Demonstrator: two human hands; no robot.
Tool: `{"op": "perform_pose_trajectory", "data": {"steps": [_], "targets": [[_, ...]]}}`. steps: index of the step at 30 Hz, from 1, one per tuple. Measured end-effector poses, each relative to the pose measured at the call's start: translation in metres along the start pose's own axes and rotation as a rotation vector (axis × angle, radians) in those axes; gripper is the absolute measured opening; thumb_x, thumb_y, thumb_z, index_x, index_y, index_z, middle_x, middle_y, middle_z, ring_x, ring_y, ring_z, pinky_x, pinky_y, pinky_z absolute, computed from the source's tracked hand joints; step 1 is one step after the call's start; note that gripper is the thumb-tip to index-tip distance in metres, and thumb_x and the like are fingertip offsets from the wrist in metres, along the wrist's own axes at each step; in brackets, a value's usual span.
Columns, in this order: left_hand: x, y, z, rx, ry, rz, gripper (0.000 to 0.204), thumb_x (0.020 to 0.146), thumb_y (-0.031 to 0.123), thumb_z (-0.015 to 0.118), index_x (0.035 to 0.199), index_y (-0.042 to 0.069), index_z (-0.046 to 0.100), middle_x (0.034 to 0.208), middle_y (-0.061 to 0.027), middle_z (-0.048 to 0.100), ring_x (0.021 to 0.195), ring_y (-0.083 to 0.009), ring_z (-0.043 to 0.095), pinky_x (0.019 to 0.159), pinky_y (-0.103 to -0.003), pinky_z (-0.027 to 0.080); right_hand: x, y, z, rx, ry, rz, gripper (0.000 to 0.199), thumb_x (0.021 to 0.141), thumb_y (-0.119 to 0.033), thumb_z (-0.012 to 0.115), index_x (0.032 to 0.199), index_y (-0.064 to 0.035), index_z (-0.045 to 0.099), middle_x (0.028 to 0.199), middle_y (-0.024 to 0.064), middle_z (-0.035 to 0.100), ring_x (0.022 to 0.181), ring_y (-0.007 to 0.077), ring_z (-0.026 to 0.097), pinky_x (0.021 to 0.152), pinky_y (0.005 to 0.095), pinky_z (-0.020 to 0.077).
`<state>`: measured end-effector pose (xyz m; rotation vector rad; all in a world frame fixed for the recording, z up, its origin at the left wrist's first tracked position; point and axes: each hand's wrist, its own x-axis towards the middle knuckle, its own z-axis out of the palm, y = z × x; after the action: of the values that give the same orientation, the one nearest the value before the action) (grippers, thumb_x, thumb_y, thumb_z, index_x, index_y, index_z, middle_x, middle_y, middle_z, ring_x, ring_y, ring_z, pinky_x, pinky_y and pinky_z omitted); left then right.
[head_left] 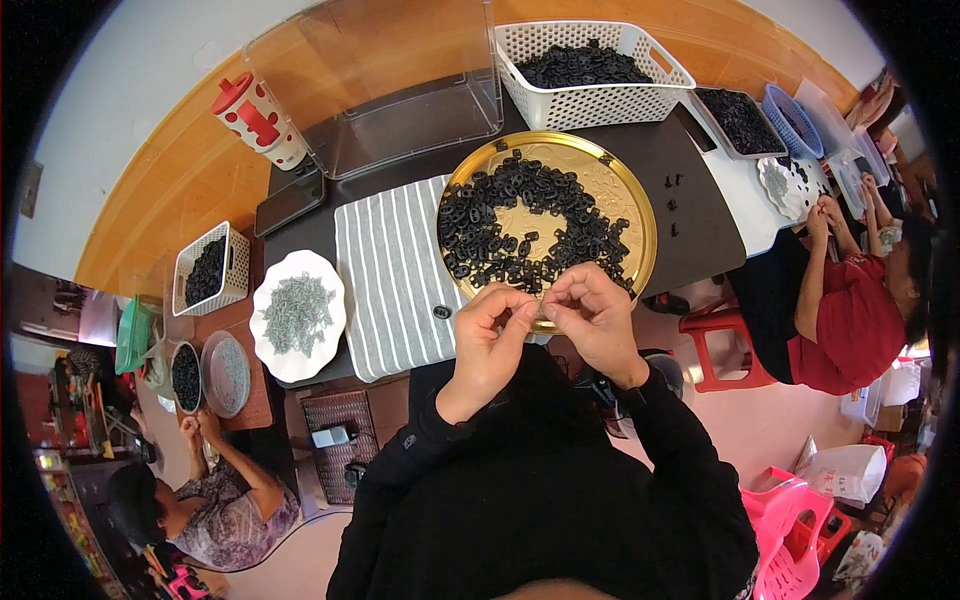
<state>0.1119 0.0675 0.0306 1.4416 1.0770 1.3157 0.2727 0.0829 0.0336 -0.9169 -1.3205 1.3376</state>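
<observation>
Your left hand (487,352) and right hand (600,328) met, fingertips pinched together on something too small to tell. One black piece (441,312), perhaps finished, lay on the striped cloth (385,270); many loose parts (490,215) remained on the gold tray (615,190).

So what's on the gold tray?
Small black pieces, heaped around a bare patch. Left hand and right hand hide part of the tray; pieces cover what's beneath.
</observation>
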Motion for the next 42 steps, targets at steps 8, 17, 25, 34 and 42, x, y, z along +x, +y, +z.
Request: {"op": "perform_pose_trajectory", "data": {"steps": [8, 17, 25, 34, 42], "targets": [[0.001, 0.002, 0.000, -0.225, -0.078, -0.256, 0.015, 0.095, 0.012, 0.058, 0.086, 0.001, 0.062, 0.073, 0.0035, 0.055, 0.063, -0.0024, 0.046, 0.055, -0.019, 0.037, 0.003, 0.003, -0.006, -0.428, -0.016, -0.414, 0.027, 0.075, 0.011, 0.064, 0.095, -0.0037, 0.052, 0.080, 0.0065, 0.059, 0.069, 0.0141, 0.057, 0.060, 0.0250, 0.0445], [0.014, -0.005, 0.007, -0.244, -0.165, -0.287, 0.013, 0.094, 0.010, 0.057, 0.085, 0.003, 0.061, 0.073, 0.0046, 0.057, 0.063, -0.0011, 0.046, 0.055, -0.018, 0.036, 0.009, -0.004, -0.015, -0.632, 0.019, -0.769, 0.029, 0.066, 0.015, 0.064, 0.086, -0.0017, 0.053, 0.079, 0.0123, 0.058, 0.066, 0.0275, 0.056, 0.057, 0.0339, 0.0444], [0.027, -0.011, 0.010, -0.161, -0.201, -0.244, 0.006, 0.087, 0.000, 0.058, 0.083, -0.001, 0.062, 0.077, 0.0006, 0.060, 0.071, -0.0045, 0.051, 0.061, -0.021, 0.041, 0.008, -0.008, -0.023, -0.418, -0.033, -0.399, 0.012, 0.076, 0.009, 0.061, 0.086, 0.0013, 0.062, 0.084, 0.0088, 0.060, 0.069, 0.0167, 0.058, 0.064, 0.0258, 0.0456], [0.027, -0.005, -0.012, -0.117, -0.039, -0.234, 0.006, 0.088, 0.001, 0.060, 0.085, -0.002, 0.064, 0.075, 0.0006, 0.059, 0.069, -0.0043, 0.050, 0.059, -0.022, 0.041, 0.006, 0.001, -0.035, -0.460, -0.068, -0.227, 0.013, 0.077, 0.010, 0.060, 0.087, 0.0009, 0.060, 0.081, 0.0049, 0.056, 0.066, 0.0115, 0.055, 0.058, 0.0233, 0.0436], [0.019, -0.005, -0.004, 0.647, -0.119, 0.187, 0.017, 0.075, -0.002, 0.066, 0.092, -0.001, 0.067, 0.081, -0.0138, 0.056, 0.077, -0.0308, 0.058, 0.065, -0.039, 0.047, 0.007, -0.001, -0.029, -0.455, -0.057, -0.213, 0.016, 0.078, 0.009, 0.059, 0.091, 0.0010, 0.056, 0.078, 0.0071, 0.054, 0.069, 0.0146, 0.058, 0.060, 0.0255, 0.0474]]}}
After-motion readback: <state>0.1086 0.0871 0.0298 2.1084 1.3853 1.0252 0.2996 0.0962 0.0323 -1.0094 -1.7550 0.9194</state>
